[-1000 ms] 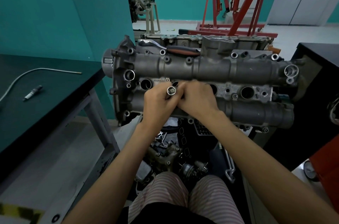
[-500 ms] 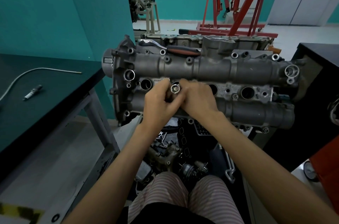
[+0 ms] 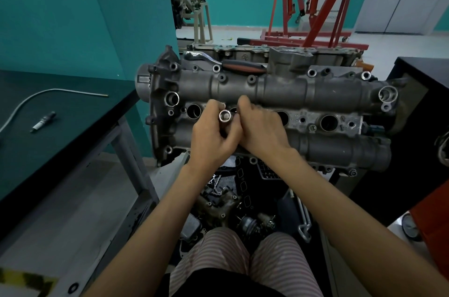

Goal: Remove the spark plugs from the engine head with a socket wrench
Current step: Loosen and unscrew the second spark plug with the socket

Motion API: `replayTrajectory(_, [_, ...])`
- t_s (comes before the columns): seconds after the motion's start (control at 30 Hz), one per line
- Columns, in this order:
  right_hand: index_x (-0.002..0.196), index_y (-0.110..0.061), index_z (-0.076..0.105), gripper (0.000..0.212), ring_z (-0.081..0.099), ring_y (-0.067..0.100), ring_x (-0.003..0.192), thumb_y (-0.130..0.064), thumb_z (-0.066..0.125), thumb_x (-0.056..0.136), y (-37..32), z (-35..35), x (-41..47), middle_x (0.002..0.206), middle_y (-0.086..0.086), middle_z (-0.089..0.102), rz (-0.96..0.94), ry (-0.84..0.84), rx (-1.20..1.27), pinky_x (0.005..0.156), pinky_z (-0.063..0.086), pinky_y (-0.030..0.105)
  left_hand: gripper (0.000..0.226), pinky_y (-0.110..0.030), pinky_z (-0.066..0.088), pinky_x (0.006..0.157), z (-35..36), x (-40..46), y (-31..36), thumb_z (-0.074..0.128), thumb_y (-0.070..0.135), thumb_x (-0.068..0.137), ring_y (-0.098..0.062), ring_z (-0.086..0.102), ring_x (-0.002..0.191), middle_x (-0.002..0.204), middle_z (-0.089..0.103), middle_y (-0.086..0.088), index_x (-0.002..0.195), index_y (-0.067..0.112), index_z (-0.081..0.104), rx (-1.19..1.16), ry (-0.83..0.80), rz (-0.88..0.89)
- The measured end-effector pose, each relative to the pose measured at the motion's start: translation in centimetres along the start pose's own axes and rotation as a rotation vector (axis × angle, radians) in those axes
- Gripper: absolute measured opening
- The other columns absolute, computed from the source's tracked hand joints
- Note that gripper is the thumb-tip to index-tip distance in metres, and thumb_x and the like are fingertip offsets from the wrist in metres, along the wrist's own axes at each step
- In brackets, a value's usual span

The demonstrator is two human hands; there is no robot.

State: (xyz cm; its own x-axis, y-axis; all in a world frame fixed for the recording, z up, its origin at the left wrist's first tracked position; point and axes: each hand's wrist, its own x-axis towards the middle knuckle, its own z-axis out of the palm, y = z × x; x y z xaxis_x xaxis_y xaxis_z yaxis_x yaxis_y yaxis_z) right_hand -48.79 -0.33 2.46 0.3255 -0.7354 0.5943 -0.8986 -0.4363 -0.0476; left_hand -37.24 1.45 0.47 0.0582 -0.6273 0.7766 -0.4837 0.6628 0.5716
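A: Head view puts both our hands at the middle of the frame, over the engine head (image 3: 279, 92). Where does the socket (image 3: 225, 116) sit relative to our grip?

B: Our left hand (image 3: 213, 136) has its fingers curled round the socket, open end turned up toward the camera. Its long axis runs away from us, down toward the second plug well from the left, which lies just beyond and is mostly hidden by our fingers.

A: And our right hand (image 3: 261, 126)?

B: It touches the left hand, its fingers curled at the socket's far side. We cannot tell whether it pinches the socket or only steadies it. The left hand is plainly the nearer and has the hold.

A: How does the socket look?

B: Bright, round, tubular metal with a pale inside. Whether a plug sits in it we cannot say.

A: The ratchet?

B: A ratchet handle (image 3: 233, 64) lies on top of the head, above our hands. One spark plug (image 3: 43, 121) lies on the dark table (image 3: 80, 126) at the left of the frame, well apart.
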Motion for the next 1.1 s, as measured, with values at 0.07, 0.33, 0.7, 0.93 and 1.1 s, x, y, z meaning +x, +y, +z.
replayTrajectory(0.07, [0.093, -0.010, 0.045, 0.024, 0.063, 0.034, 0.071, -0.033, 0.047, 0.087, -0.16, -0.25, -0.04, 0.081, 0.014, 0.065, 0.008, 0.002, 0.021, 0.051, 0.023, 0.030, 0.027, -0.018, 0.027, 0.050, 0.08, 0.12, 0.03, 0.048, 0.031, 0.087, -0.016, 0.034, 0.053, 0.057, 0.035, 0.006, 0.070, 0.012, 0.038, 0.027, 0.006, -0.012])
replayTrajectory(0.33, [0.099, -0.010, 0.047, 0.023, 0.062, 0.032, 0.082, -0.032, 0.046, 0.090, 0.17, 0.01, -0.05, 0.092, 0.010, 0.065, 0.004, -0.047, -0.013, 0.057, 0.026, 0.030, 0.035, -0.021, 0.029, 0.051, 0.08, 0.09, -0.06, 0.057, 0.033, 0.084, -0.016, 0.035, 0.054, 0.058, 0.040, -0.003, 0.067, 0.007, 0.039, 0.043, 0.014, 0.014])
replayTrajectory(0.7, [0.095, -0.010, 0.052, 0.022, 0.062, 0.032, 0.083, -0.031, 0.045, 0.090, 0.13, -0.21, -0.01, 0.091, 0.011, 0.065, -0.007, -0.061, -0.019, 0.058, 0.028, 0.031, 0.032, -0.014, 0.025, 0.050, 0.04, 0.24, -0.06, 0.058, 0.028, 0.084, -0.011, 0.030, 0.053, 0.057, 0.031, 0.009, 0.066, 0.013, 0.036, 0.014, 0.034, 0.039])
replayTrajectory(0.93, [0.092, -0.013, 0.051, 0.025, 0.062, 0.034, 0.076, -0.036, 0.045, 0.085, -0.14, -0.61, -0.03, 0.082, 0.013, 0.065, 0.028, -0.041, 0.036, 0.055, 0.027, 0.030, 0.038, -0.015, 0.022, 0.050, 0.26, 0.32, -0.12, 0.056, 0.019, 0.088, -0.010, 0.026, 0.052, 0.054, 0.028, 0.008, 0.060, 0.016, 0.031, 0.008, 0.062, 0.061])
replayTrajectory(1.1, [0.094, -0.012, 0.050, 0.021, 0.061, 0.033, 0.083, -0.031, 0.044, 0.089, 0.21, -0.24, 0.06, 0.091, 0.011, 0.066, -0.010, -0.086, -0.007, 0.058, 0.026, 0.031, 0.035, -0.014, 0.024, 0.051, 0.12, 0.22, -0.29, 0.058, 0.021, 0.084, -0.008, 0.026, 0.053, 0.057, 0.027, 0.014, 0.063, 0.017, 0.031, 0.024, 0.042, 0.074])
